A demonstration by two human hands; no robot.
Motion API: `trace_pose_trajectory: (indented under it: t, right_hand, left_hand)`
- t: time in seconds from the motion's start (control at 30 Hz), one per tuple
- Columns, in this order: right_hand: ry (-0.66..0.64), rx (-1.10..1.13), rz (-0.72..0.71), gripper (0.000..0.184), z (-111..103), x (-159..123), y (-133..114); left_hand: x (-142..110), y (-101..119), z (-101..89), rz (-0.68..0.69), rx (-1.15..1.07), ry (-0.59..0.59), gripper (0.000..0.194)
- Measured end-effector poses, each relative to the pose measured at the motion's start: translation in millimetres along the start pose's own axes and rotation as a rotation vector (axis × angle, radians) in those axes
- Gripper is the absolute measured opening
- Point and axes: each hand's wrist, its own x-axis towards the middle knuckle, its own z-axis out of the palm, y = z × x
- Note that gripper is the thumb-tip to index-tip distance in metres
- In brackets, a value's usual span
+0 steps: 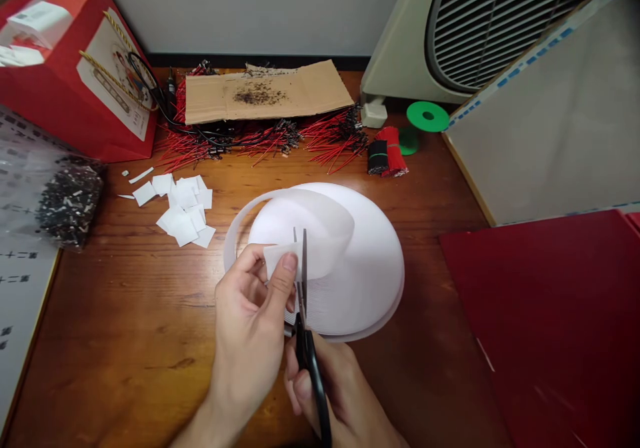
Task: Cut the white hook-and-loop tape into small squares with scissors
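Note:
My left hand (257, 315) pinches the end of a white strip (320, 218) between thumb and fingers. From there the strip loops back around a large white roll (370, 288) lying on the table. My right hand (340, 388) grips black-handled scissors (305, 281), their blades pointing away from me. The slightly parted blades stand across the strip just right of my left thumb. Whether they have cut into it I cannot tell. Left of the roll lies a loose pile of small white squares (185, 208), with a few thin offcuts (141, 175) beside it.
Red wires (200, 145) lie at the back under a piece of cardboard (300, 95). A red paper bag (115, 128) and a plastic bag of small black parts (70, 198) stand left. Behind right are wire bundles (393, 151), a green spool (428, 116) and a fan (400, 55).

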Motion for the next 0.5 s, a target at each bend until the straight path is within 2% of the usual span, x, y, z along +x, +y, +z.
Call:
trace_pose_trajectory:
  t: [0.17,0.3,0.5]
  right_hand:
    - [0.004,-0.044,0.008,0.048,1.4,3.3,-4.1]
    - [-0.007,-0.041,-0.033,0.052,0.5,6.0,-5.0]
    - [-0.097,-0.104,-0.04,0.054,-4.0,6.0,1.0]
  left_hand:
    - [-0.4,-3.0,0.0,-0.041,0.013,0.039,0.037]
    - [4.7,-2.3,-1.7,-0.047,0.029,-0.004,0.037]
    - [6.0,1.9,-2.3,-0.019,0.083,-0.026,0.036]
